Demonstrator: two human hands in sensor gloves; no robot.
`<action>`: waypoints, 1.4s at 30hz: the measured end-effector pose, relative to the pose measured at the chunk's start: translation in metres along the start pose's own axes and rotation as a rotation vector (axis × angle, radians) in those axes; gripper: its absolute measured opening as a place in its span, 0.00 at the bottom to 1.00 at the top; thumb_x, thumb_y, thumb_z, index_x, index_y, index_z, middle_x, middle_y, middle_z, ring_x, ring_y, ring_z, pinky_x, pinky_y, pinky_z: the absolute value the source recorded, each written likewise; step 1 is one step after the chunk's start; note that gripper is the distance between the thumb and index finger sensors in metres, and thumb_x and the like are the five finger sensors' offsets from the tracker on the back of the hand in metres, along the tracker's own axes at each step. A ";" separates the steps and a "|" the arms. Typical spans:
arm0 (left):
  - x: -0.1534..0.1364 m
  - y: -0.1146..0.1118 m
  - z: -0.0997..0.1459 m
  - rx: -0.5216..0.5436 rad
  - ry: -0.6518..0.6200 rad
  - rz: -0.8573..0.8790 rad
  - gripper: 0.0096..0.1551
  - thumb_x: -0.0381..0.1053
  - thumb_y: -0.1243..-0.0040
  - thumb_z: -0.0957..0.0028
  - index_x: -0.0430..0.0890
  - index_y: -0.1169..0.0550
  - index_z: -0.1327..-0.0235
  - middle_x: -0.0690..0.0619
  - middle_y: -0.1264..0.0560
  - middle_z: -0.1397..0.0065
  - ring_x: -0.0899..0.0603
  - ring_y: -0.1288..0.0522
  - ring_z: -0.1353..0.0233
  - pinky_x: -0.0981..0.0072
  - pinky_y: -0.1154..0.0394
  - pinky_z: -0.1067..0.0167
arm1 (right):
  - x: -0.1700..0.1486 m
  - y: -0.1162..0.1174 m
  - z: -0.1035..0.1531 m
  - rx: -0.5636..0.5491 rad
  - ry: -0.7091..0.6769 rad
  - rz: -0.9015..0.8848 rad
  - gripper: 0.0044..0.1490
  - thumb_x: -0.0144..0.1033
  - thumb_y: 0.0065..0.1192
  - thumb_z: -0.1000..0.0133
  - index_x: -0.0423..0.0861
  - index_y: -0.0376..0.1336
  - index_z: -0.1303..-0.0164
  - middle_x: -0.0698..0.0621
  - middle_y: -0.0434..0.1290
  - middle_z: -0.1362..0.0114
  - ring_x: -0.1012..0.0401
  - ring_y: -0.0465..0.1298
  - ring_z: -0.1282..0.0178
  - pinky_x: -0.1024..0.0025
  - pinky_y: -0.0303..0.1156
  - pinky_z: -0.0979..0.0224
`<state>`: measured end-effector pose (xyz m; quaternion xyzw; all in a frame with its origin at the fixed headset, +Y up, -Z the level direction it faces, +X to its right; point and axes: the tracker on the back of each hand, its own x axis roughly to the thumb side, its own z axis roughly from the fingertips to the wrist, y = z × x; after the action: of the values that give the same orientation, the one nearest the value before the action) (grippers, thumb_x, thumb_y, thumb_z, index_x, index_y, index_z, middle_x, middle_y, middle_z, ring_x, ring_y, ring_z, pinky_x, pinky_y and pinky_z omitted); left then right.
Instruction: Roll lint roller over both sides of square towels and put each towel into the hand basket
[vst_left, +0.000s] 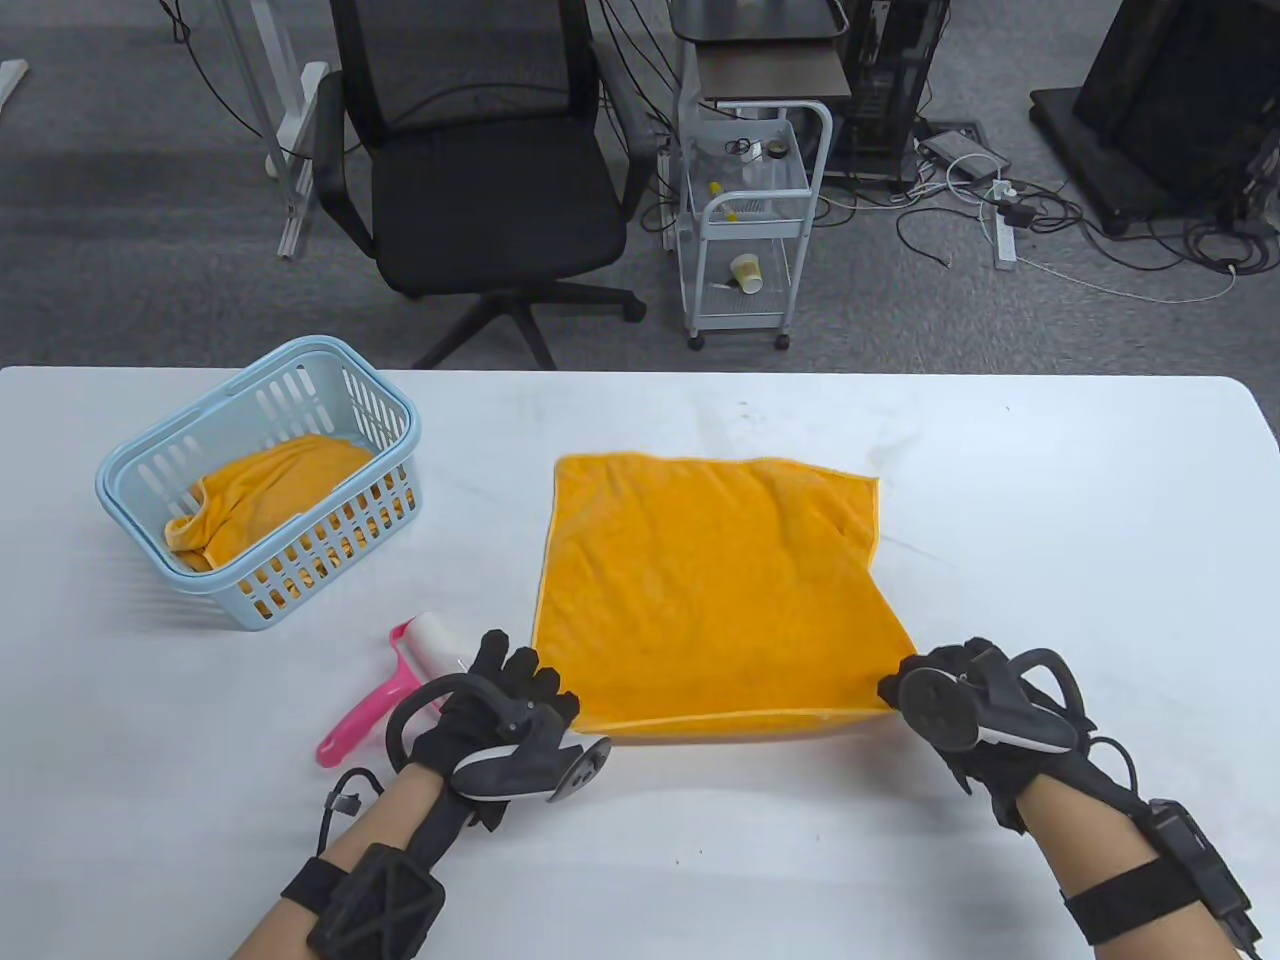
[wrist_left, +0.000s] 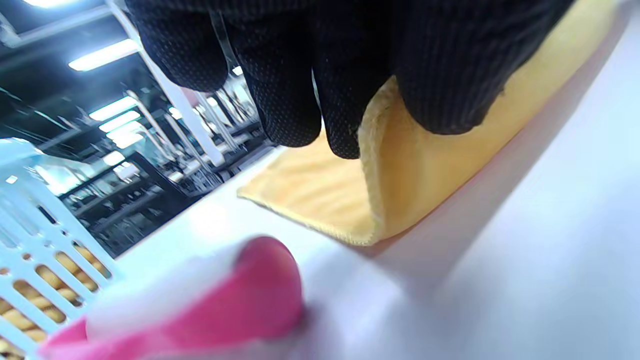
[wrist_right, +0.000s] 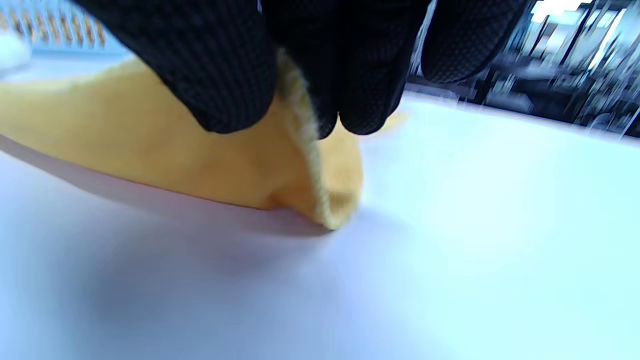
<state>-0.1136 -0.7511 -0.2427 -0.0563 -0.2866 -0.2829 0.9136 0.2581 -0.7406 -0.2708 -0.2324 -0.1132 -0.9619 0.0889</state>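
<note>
Pinching the two near corners of the orange square towel (vst_left: 715, 590), both gloved hands lift its near edge just off the white table (vst_left: 1050, 500) while the rest lies flat. The left hand (vst_left: 500, 715) holds the near left corner with thumb and fingers (wrist_left: 295, 100) curled onto the cloth; the right hand (vst_left: 965, 700) grips the near right corner the same way, its fingers (wrist_right: 220, 75) closed over the hem. Left of the towel, just beside the left hand, lies the pink lint roller (vst_left: 385, 690), untouched. Farther left of the towel stands the light blue hand basket (vst_left: 385, 400), with a second orange towel (vst_left: 265, 490) bunched inside it.
</note>
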 end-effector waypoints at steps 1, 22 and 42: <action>0.006 0.000 0.003 -0.044 -0.015 -0.030 0.22 0.59 0.35 0.50 0.65 0.21 0.41 0.61 0.23 0.24 0.41 0.27 0.20 0.30 0.39 0.24 | 0.002 0.007 0.005 0.061 -0.010 -0.001 0.28 0.41 0.71 0.44 0.54 0.70 0.31 0.47 0.72 0.25 0.44 0.72 0.25 0.35 0.65 0.27; -0.088 -0.051 0.065 -0.243 0.394 0.280 0.54 0.73 0.38 0.57 0.51 0.41 0.20 0.44 0.45 0.12 0.30 0.34 0.17 0.32 0.36 0.26 | -0.016 0.031 0.000 0.121 0.089 -0.219 0.59 0.61 0.71 0.49 0.48 0.48 0.14 0.36 0.50 0.14 0.35 0.52 0.16 0.29 0.55 0.25; -0.119 -0.033 0.047 -0.059 0.572 0.682 0.28 0.61 0.32 0.50 0.55 0.23 0.38 0.52 0.24 0.26 0.38 0.19 0.29 0.38 0.27 0.31 | -0.013 0.045 0.004 0.290 0.104 -0.104 0.75 0.69 0.72 0.53 0.40 0.35 0.15 0.33 0.40 0.13 0.32 0.48 0.16 0.27 0.53 0.26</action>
<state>-0.2356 -0.7086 -0.2718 -0.0930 0.0209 0.0222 0.9952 0.2816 -0.7815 -0.2658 -0.1610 -0.2578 -0.9495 0.0774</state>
